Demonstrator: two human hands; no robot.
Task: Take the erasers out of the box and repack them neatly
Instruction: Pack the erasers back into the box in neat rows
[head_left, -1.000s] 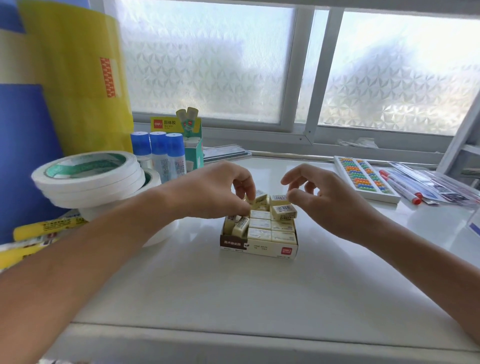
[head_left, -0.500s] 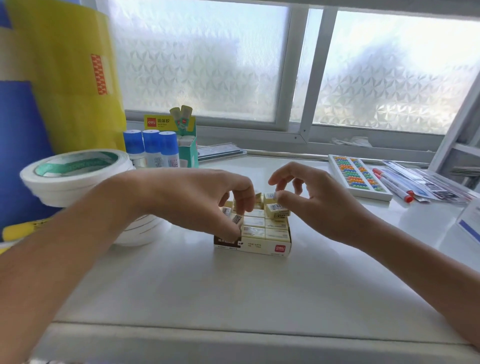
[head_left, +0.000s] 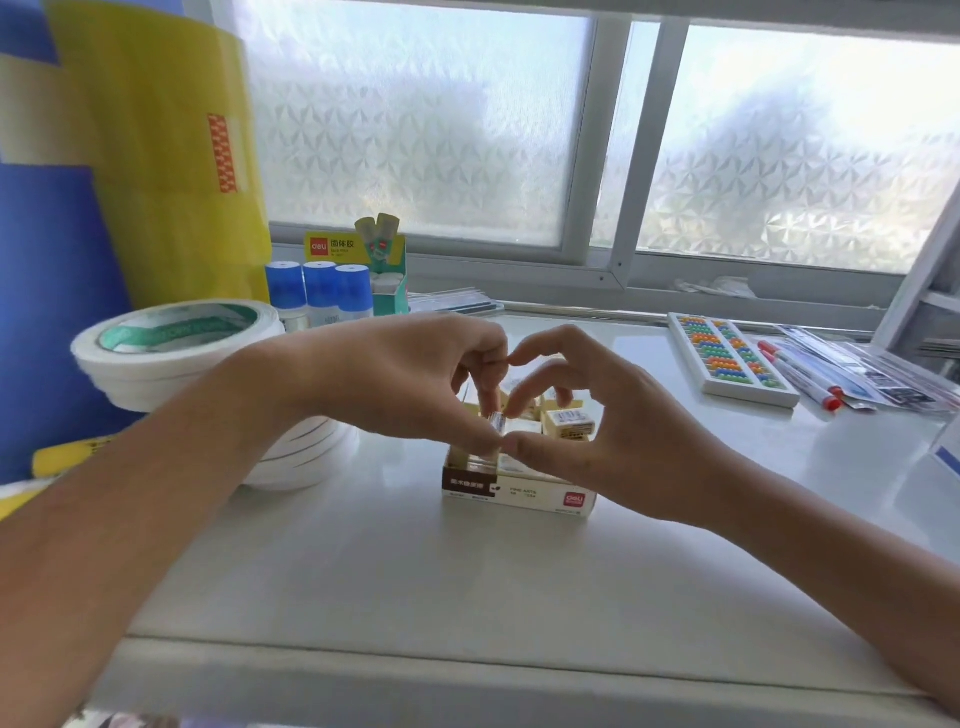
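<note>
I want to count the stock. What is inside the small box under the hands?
The box holds wrapped erasers. The left hand pinches one; the right hand covers the rest, so no count is possible.

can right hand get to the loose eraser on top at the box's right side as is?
Probably yes. The eraser lies exposed atop the box, just beside the right hand, with nothing over it; that hand's fingertips are busy beside the left hand.
</note>
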